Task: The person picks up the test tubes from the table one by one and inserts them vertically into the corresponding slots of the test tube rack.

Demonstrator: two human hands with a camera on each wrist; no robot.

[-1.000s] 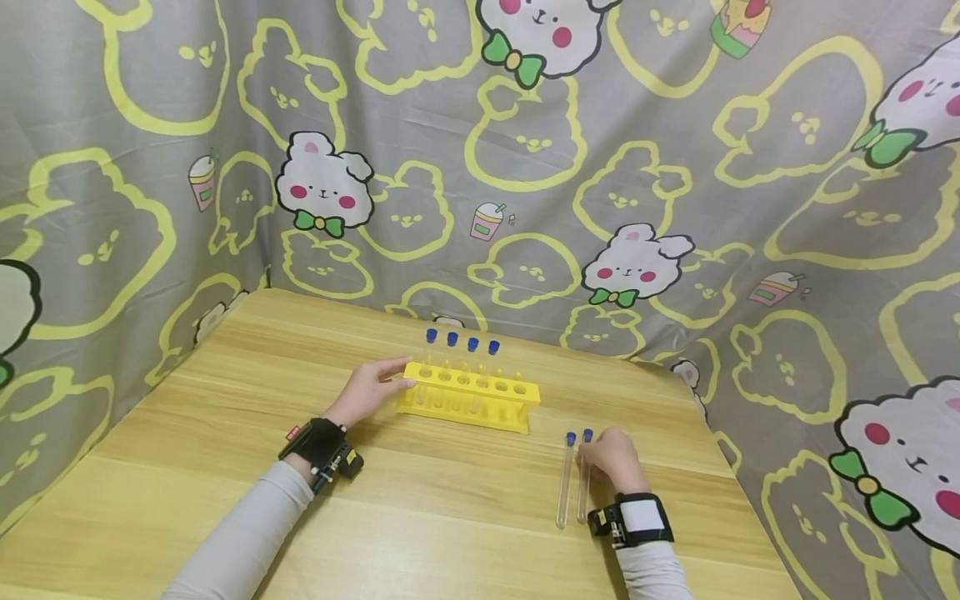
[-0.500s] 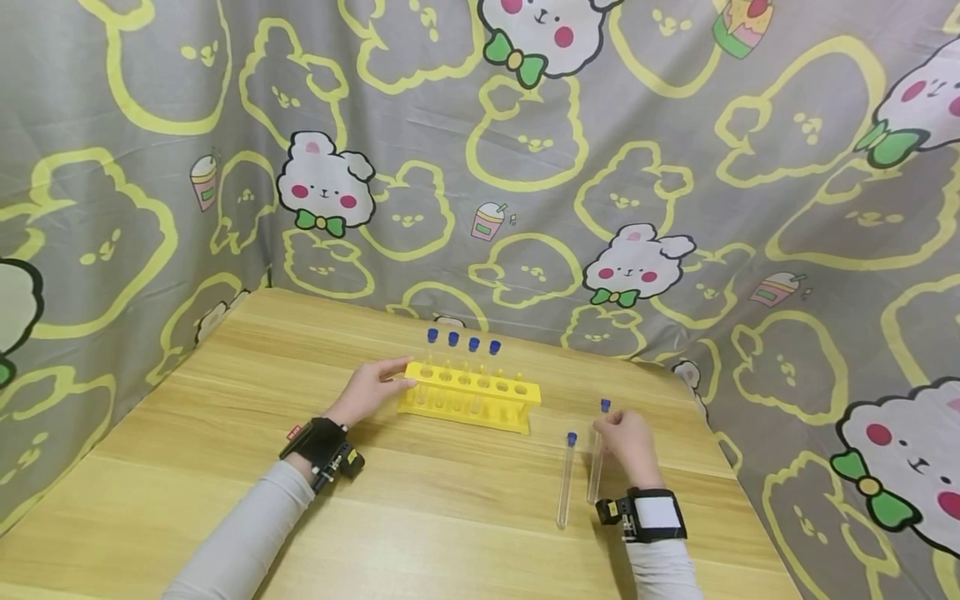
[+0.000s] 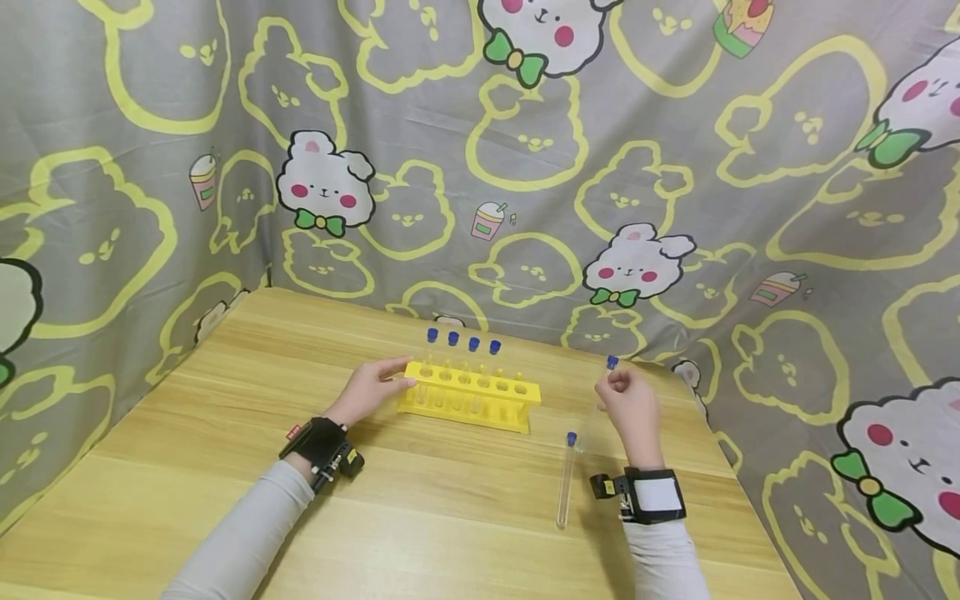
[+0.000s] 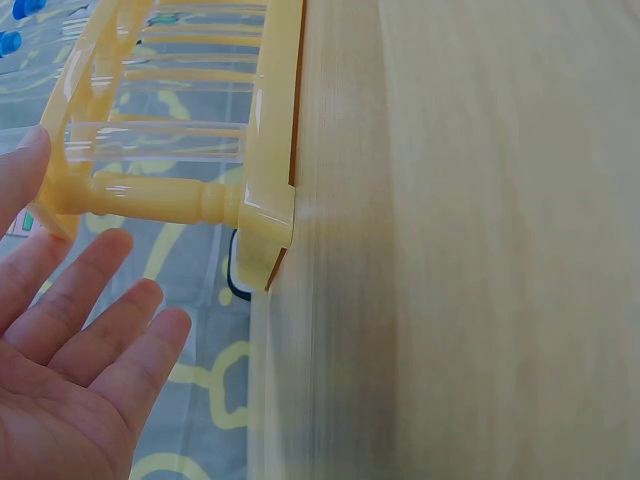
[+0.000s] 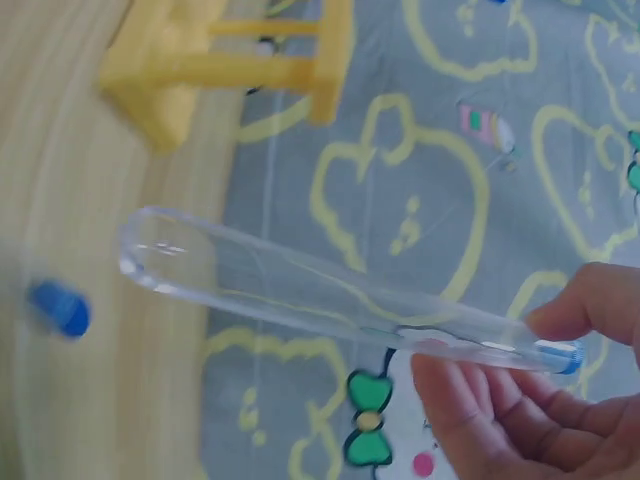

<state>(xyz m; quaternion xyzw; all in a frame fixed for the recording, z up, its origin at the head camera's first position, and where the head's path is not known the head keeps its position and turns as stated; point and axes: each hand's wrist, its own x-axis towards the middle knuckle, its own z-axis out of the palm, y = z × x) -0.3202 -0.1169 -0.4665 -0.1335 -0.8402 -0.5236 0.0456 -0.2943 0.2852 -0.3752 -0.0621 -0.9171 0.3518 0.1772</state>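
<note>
A yellow test tube rack [image 3: 465, 422] stands mid-table, with several clear tubes in its left holes. My left hand [image 3: 365, 393] holds the rack's left end, thumb at the front and index finger behind; the other fingers are spread free in the left wrist view. My right hand [image 3: 632, 410] pinches a clear test tube [image 5: 300, 290] near its blue cap [image 3: 612, 362], thumb against fingers. That tube is off the table and tilted, its rounded bottom toward the rack. A second capped test tube [image 3: 566, 483] lies on the table, front left of the right hand.
Several loose blue caps [image 3: 453, 338] stand in a row behind the rack. The wooden table [image 3: 420, 517] ends at a patterned curtain [image 3: 420, 225] at the back and sides. The rack's two rightmost holes hold no tube.
My right hand has lifted the capped tube off the table beside the other tube, moving it away from me and slightly right. The left hand has stayed at the rack.
</note>
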